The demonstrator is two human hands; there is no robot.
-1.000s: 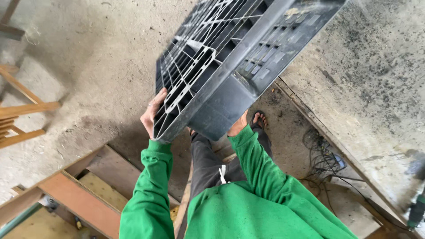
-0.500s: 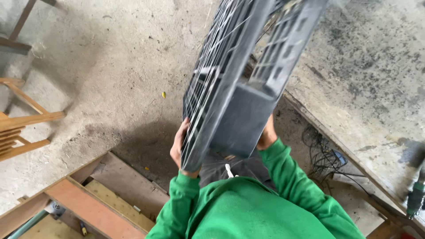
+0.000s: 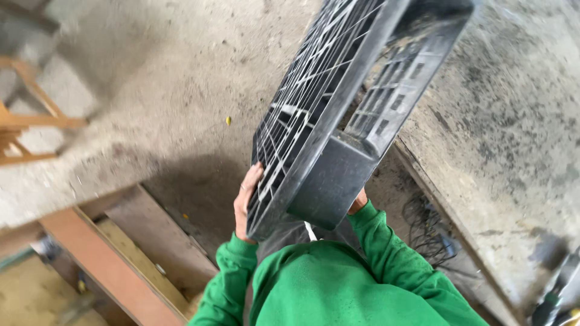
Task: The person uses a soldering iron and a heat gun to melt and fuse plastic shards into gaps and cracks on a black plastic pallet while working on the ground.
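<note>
The dark grey plastic pallet (image 3: pixel 338 108) fills the upper middle of the view, tipped nearly onto its edge, its ribbed grid face turned to the left and one solid corner block hanging lowest, just above the green sweatshirt (image 3: pixel 338 284). Over the last second it has swung from lying slanted, with the grid facing the camera, to this steep on-edge tilt, and the hold has drawn in towards the chest; I judge the pallet is being turned and carried rather than set down. The left hand (image 3: pixel 246 202) is closed on the lower left rim, fingers hooked into the grid openings. The right hand (image 3: pixel 357 202) sits behind the corner block with only a sliver showing, so I cannot tell how its fingers lie, though it seems to bear the far side. Beyond the grip, up and to the left, stretches a rough, dusty concrete floor (image 3: pixel 151 90). Below and left of the left hand lie wooden beams (image 3: pixel 115 259) in a slanted stack. Right of the right hand a plank edge runs diagonally past a tangle of dark wire (image 3: pixel 429 232). Far left stands a blurred wooden frame (image 3: pixel 27 121), and a small yellow scrap (image 3: pixel 228 121) lies on the concrete.
</note>
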